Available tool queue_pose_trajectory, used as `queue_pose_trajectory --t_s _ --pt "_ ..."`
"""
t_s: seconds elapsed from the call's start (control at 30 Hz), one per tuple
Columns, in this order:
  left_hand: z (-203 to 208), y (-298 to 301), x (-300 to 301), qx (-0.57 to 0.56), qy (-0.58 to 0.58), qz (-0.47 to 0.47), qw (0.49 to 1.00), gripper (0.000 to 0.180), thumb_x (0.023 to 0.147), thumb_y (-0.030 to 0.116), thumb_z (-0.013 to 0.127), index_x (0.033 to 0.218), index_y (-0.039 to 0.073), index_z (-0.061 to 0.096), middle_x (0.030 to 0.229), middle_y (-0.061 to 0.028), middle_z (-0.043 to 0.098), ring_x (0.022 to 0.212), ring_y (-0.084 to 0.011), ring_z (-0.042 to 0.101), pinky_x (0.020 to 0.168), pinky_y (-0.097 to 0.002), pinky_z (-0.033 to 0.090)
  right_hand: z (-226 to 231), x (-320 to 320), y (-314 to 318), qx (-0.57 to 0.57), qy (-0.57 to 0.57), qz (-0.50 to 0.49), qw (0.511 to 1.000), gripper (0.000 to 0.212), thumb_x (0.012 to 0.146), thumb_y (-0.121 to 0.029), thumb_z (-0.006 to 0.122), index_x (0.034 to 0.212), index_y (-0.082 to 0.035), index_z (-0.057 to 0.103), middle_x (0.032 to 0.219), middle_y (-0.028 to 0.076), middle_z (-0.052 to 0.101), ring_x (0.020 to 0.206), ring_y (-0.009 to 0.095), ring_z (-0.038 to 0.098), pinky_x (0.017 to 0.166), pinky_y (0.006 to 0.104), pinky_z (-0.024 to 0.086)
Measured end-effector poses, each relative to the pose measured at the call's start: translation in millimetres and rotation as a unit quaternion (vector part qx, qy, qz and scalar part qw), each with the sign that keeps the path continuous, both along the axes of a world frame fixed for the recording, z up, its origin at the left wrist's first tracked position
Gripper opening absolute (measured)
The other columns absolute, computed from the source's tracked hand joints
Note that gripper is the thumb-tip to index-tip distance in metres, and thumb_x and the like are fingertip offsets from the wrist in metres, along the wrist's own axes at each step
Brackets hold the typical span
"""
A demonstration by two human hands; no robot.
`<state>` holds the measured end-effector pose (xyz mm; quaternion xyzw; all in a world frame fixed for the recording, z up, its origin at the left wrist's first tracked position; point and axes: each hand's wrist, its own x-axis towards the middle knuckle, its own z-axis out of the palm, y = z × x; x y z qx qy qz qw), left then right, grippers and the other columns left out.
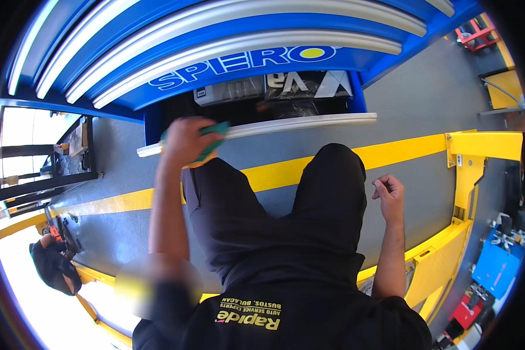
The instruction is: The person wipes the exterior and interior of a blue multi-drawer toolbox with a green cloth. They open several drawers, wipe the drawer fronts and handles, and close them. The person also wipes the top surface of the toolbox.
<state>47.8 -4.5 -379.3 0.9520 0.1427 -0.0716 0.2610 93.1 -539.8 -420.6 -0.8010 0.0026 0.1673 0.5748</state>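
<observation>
My left hand [188, 140] is closed on a green and yellow cloth [218, 130], pressed against the pale front edge of an open drawer [309, 121]. The drawer is the lowest one showing in a blue tool cabinet [370, 61]. Inside it lie a black and white box [309, 85], a grey and white package [230, 91] and something in clear plastic wrap [294, 109]. My right hand [389, 191] hangs in the air beside my right knee, fingers curled in, with nothing visible in them.
A yellow stripe [391, 153] crosses the grey floor beneath my knees. Yellow metal framework [464, 175] stands on the right, near a blue case [496, 265]. At left is a dark metal rack [46, 157]; below it, another person [53, 262] crouches.
</observation>
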Motion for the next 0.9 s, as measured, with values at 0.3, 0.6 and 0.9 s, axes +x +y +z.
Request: queue_pose_trajectory --t_s 0.3,0.6,0.9 --pt "-13 -230 134 -0.015 -0.081 -0.128 0.988 0.037 0.091 0.051 0.072 0.103 0.017 0.079 0.097 -0.0117 0.078 0.093 -0.0354 0.075 0.082 -0.0486 0.06 64 35 116 -0.023 -0.247 0.111 0.962 0.009 0.095 -0.007 0.073 0.091 0.0 0.069 0.074 0.005 0.066 0.067 0.012 0.06 0.065 0.0274 0.049" --pt "5 -86 61 -0.103 0.115 -0.04 0.987 0.041 0.09 0.059 0.075 0.1 0.022 0.085 0.096 -0.0105 0.079 0.093 -0.0296 0.076 0.083 -0.0454 0.057 38 34 21 -0.078 -0.186 0.013 0.979 0.019 0.094 -0.005 0.073 0.111 -0.001 0.068 0.083 0.005 0.065 0.071 0.012 0.058 0.067 0.0289 0.052" --pt "-2 -270 142 0.004 0.017 -0.18 0.983 0.044 0.104 0.05 0.057 0.108 0.012 0.078 0.109 -0.0106 0.076 0.108 -0.0296 0.073 0.093 -0.0481 0.056 42 29 41 -0.094 -0.201 0.041 0.974 0.043 0.096 -0.007 0.071 0.136 -0.002 0.056 0.08 0.006 0.059 0.072 0.012 0.055 0.071 0.0294 0.049"
